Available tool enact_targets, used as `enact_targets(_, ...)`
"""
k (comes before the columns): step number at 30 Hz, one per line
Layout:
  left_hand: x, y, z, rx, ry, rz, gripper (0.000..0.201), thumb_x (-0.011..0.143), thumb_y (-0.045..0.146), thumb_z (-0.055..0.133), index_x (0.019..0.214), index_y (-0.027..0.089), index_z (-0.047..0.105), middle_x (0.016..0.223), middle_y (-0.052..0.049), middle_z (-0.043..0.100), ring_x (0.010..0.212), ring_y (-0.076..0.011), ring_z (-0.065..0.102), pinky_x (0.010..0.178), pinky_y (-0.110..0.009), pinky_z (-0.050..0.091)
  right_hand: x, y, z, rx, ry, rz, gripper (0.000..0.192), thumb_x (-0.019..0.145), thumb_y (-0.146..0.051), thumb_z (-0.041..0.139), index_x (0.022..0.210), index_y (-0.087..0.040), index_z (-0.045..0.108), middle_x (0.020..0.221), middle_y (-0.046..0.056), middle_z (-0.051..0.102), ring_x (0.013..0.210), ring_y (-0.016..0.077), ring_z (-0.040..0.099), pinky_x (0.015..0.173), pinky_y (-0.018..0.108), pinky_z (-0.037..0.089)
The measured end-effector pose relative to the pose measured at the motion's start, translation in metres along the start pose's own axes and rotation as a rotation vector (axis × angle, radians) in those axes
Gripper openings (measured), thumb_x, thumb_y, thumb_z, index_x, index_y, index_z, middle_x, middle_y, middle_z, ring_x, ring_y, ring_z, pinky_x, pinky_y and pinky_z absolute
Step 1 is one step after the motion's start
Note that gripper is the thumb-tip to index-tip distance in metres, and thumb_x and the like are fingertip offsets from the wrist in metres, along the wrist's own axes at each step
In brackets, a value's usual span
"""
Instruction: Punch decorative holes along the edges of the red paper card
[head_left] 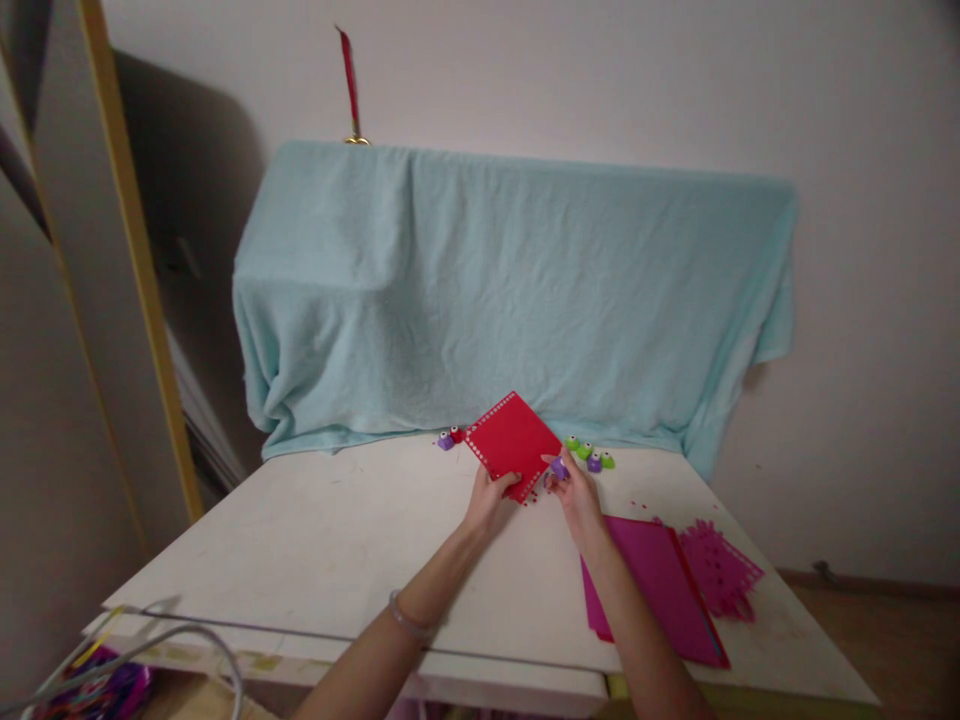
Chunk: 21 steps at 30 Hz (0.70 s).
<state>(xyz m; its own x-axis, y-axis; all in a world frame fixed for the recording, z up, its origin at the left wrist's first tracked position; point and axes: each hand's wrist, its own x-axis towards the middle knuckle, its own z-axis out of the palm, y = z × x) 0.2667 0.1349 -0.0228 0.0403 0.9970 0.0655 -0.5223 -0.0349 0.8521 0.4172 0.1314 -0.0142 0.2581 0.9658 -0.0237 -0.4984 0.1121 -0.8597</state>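
Observation:
A square of red paper (513,436) is held up over the table, with small punched holes along its left and lower edges. Its lower corner is pinched by my left hand (491,492), the thumb lying on top. In my right hand (576,492) is a small purple paper punch (559,467), gripped at the right edge of the red sheet. Whether the sheet's edge is inside the punch's slot I cannot tell. Tiny red paper bits (531,497) lie below the sheet.
Several green punches (585,452) and a purple one (595,463) stand behind my right hand. A purple punch (445,440) and a red one (456,434) sit left. Magenta sheets (652,580) and cut magenta paper (716,570) lie right. A light-blue cloth (517,300) hangs behind.

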Motion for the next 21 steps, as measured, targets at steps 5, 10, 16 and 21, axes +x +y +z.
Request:
enact_targets(5,-0.006,0.011,0.011,-0.148,0.103,0.059,0.052,0.064,0.023,0.077,0.112,0.016,0.057,0.112,-0.012,0.068,0.095,-0.0247,0.066,0.084,-0.037,0.053,0.002,0.005,-0.004,-0.094,0.002,0.022,0.048,0.07,-0.059,0.074,0.091,-0.016,0.066,0.09,0.01,0.073,0.052,0.013,0.057,0.051,0.027,0.047)
enact_targets(10,-0.009,0.019,0.014,-0.236,0.075,0.089,0.05,0.075,0.035,0.073,0.118,0.017,0.056,0.119,-0.012,0.066,0.101,-0.0255,0.066,0.089,-0.039,0.052,0.006,0.008,-0.004,-0.064,-0.012,0.011,0.046,0.071,-0.058,0.074,0.09,-0.017,0.066,0.09,0.009,0.073,0.051,0.0114,0.055,0.049,0.025,0.045)
enact_targets(16,-0.002,0.014,0.007,-0.338,0.099,0.147,0.054,0.079,0.039,0.068,0.128,0.023,0.05,0.124,-0.01,0.064,0.115,-0.0252,0.06,0.092,-0.037,0.051,0.009,0.011,-0.007,-0.081,0.028,0.073,0.048,0.068,-0.059,0.074,0.088,-0.016,0.067,0.08,0.008,0.072,0.045,0.0106,0.052,0.045,0.024,0.042)
enact_targets(21,0.009,-0.005,-0.003,-0.357,0.215,0.012,0.051,0.076,0.034,0.067,0.122,0.023,0.051,0.116,-0.009,0.067,0.099,-0.0237,0.067,0.083,-0.038,0.055,0.005,0.012,-0.007,-0.212,0.054,0.043,0.051,0.068,-0.061,0.073,0.082,-0.013,0.069,0.069,0.007,0.069,0.042,0.0114,0.053,0.044,0.025,0.042)
